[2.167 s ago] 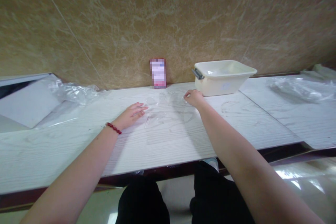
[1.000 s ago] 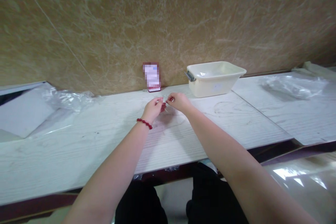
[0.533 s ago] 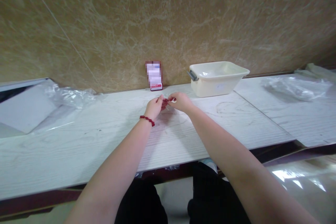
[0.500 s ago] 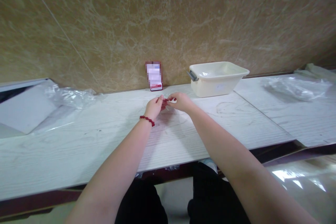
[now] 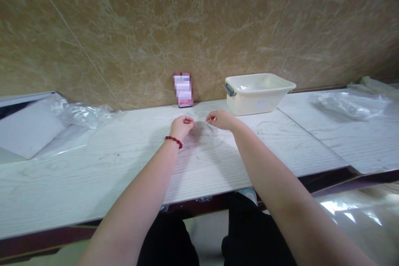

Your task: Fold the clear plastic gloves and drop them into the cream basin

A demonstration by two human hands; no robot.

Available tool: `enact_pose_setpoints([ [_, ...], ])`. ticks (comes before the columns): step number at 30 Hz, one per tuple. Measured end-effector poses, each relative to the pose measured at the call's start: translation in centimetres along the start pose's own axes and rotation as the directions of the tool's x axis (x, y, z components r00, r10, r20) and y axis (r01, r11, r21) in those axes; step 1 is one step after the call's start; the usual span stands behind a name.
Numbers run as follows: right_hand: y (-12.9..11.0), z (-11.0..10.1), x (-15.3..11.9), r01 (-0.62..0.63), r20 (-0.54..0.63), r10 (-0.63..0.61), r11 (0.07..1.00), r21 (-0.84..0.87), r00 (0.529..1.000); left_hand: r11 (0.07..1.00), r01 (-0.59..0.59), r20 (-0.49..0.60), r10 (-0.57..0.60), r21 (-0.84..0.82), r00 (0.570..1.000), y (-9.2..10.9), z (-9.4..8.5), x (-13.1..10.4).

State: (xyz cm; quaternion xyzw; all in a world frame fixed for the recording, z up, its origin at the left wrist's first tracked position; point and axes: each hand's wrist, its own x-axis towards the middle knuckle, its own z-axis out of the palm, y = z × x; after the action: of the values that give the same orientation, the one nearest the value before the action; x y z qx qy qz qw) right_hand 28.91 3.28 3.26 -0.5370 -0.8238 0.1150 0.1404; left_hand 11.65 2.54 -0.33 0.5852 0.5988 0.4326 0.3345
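Left of cream rectangular plastic tub (image 5: pixel 254 103): right hand (image 5: pixel 215 119), fingers curled, grip unclear.
Farther left: left hand (image 5: pixel 184 124), likewise.
Hands: newly parted, joint fingerwork apparently paused.

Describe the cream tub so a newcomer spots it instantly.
Along the brown marbled wall runs a white wood-grain table. On it near the wall, just beyond the right hand, stands an open-topped cream tub. Its rigid sides and grey latch at the left end set it apart from the phone-like panel to its left and the crumpled clear plastic to its right.
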Motion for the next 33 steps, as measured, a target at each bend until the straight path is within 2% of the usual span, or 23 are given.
enact_pose_setpoints([
  [3, 0.1, 0.0, -0.1, -0.017, 0.066, 0.02, 0.999, -0.045, 0.998, 0.986, -0.071, 0.002, 0.072, 0.153, 0.997, -0.6, 0.0, 0.4],
  [7, -0.2, 0.0, -0.2, -0.019, 0.091, 0.024, 0.998, -0.062, 0.996, 0.935, -0.167, 0.013, 0.171, 0.313, 0.985, -0.6, -0.1, 0.5],
  [11, -0.5, 0.2, -0.3, 0.003, 0.135, 0.006, 0.998, -0.066, 0.991, 0.887, -0.203, 0.02, 0.214, 0.415, 0.977, -0.3, -0.3, 0.3],
  [20, -0.3, 0.3, -0.2, 0.057, 0.174, -0.039, 0.994, -0.098, 0.984, 0.851, -0.206, 0.064, 0.2, 0.483, 0.978, 0.1, -0.4, -0.1],
  [27, -0.6, 0.8, 0.1, 0.062, 0.111, -0.052, 0.994, -0.086, 0.992, 0.843, -0.21, 0.062, 0.206, 0.495, 0.977, 0.0, -0.3, 0.0],
  [33, -0.3, 1.1, 0.1, 0.063, 0.171, -0.057, 0.998, -0.028, 0.984, 0.838, -0.197, 0.054, 0.197, 0.508, 0.979, 0.1, -0.5, -0.1],
])
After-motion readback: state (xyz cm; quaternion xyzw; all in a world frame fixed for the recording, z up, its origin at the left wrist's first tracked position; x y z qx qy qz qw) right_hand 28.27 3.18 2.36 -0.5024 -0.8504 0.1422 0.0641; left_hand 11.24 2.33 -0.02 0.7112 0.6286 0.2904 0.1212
